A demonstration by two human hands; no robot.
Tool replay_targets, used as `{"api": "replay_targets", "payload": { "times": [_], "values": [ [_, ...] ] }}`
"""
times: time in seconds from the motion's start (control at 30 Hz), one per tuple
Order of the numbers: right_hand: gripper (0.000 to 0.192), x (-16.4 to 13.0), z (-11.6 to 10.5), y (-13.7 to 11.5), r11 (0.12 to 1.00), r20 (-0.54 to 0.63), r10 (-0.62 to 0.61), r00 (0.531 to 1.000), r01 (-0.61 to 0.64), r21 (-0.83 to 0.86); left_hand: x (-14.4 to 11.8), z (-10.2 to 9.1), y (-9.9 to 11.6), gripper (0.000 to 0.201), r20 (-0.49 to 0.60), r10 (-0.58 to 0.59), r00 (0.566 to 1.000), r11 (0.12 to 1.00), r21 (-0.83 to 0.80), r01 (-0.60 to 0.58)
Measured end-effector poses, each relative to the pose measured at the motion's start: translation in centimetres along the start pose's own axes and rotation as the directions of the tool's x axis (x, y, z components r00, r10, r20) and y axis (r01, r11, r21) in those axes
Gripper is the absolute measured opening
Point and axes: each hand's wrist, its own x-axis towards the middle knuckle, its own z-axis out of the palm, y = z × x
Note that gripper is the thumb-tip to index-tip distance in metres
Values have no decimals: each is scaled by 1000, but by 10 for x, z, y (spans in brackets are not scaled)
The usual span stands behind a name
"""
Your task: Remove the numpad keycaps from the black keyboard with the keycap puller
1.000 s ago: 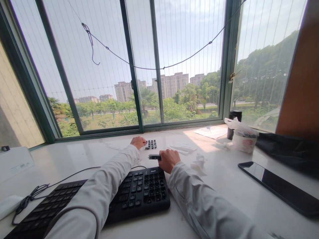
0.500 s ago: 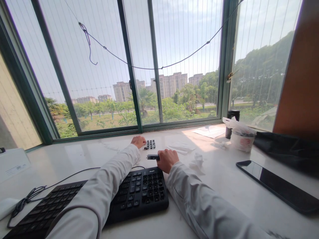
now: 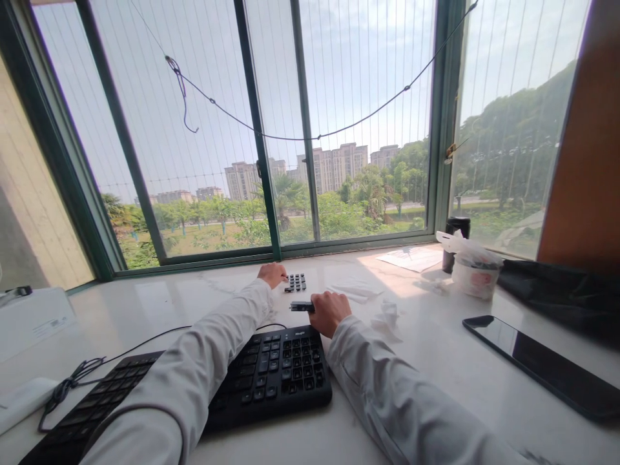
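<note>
A black keyboard lies on the white counter under my forearms, its right-hand key block showing square sockets where caps are off. Beyond it several loose black keycaps stand in rows. My left hand is at the left edge of these keycaps, fingers bent and closed together; whatever the fingertips pinch is hidden. Closed in a fist, my right hand grips a short dark tool with a pronged tip pointing left. The tool is held just beyond the keyboard's back edge, nearer me than the keycaps.
A black phone lies at the right. Behind it are a bagged tub, a dark cylinder and black cloth. Crumpled tissue sits right of my right hand. A cable bundle and white box are left.
The whole view has shifted slightly to the right and down. Both hands keep nearly the same place relative to the keycaps and keyboard, and the tool stays in my right hand.
</note>
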Motion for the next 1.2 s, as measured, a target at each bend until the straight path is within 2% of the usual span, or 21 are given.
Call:
{"api": "replay_targets", "payload": {
  "times": [0.1,0.2,0.4,0.53,0.6,0.63,0.67,0.7,0.77,0.8,0.83,0.9,1.0,1.07,1.2],
  "values": [
    [28,0,-2,0,1000,13,6,1000,-6,3,-15,-18,4,21,-6,6,1000,1000,3,-6],
    [29,1,-5,0,1000,9,21,1000,-21,14,-42,-39,8,23,-20,28,999,1000,-3,-28],
    [29,2,-7,0,991,-66,80,995,-72,114,-133,-81,21,26,-48,138,989,988,-64,-141],
    [29,5,-6,-1,922,-97,173,980,-126,366,-190,-92,27,25,-94,202,975,947,-234,-219],
    [33,7,-7,-5,808,-157,211,965,-82,583,-208,-88,28,27,-170,165,971,919,-330,-214],
    [36,7,-8,-9,708,-182,233,955,-38,705,-214,-85,28,28,-208,130,970,905,-375,-202],
    [40,6,-10,-14,570,-186,252,950,10,822,-218,-81,28,30,-235,96,967,889,-416,-189],
    [42,5,-12,-20,395,-169,264,950,53,917,-220,-77,28,30,-245,79,966,871,-454,-186],
    [43,-1,-16,-35,30,-107,223,969,103,994,-223,-71,28,32,-233,90,968,830,-520,-203],
    [44,-6,-18,-43,-94,-94,194,976,114,989,-223,-69,29,33,-222,112,969,810,-545,-219],
    [43,-10,-20,-51,-179,-85,173,981,116,977,-224,-68,30,35,-215,135,967,791,-565,-235],
    [43,-20,-23,-65,-272,-59,133,989,94,958,-226,-68,32,37,-210,180,961,758,-593,-271],
    [42,-31,-23,-80,-339,-41,101,994,73,938,-230,-69,36,36,-240,229,943,712,-619,-330],
    [41,-34,-23,-84,-344,-26,104,994,61,937,-231,-67,38,30,-265,256,930,682,-633,-368],
    [41,-33,-22,-83,-300,2,91,996,26,954,-229,-61,40,18,-256,288,923,641,-665,-384]
  ]
}}
